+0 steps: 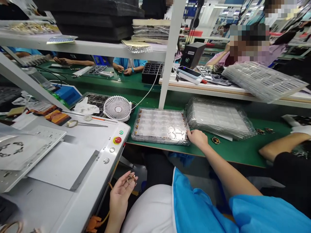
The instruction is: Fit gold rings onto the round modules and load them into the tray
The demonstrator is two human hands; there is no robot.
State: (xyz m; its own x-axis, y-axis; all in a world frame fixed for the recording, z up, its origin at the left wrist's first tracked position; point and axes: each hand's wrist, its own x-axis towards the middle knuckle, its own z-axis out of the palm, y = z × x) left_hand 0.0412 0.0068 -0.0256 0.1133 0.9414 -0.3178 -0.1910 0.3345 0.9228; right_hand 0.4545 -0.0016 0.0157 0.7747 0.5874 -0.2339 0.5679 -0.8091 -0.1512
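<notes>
Low in front of my body, my left hand [121, 191] pinches a small copper-coloured ring-shaped part [131, 179] between thumb and fingers. My right hand [198, 138] reaches forward to the green bench, its fingers closed on the right edge of a clear plastic tray [159, 124]. That tray tops a short stack and has rows of frosted compartments; small brown and dark bits show along its sides. A similar ring part [215, 140] lies on the bench just right of my right hand.
Another stack of clear trays [218, 118] stands right of the first. A white fan [118, 108] sits behind the machine's corner, near its red button [118, 140]. Tweezers [88, 124] lie on the machine. A shelf post [167, 64] rises behind the trays. A co-worker's arm [279, 147] rests at right.
</notes>
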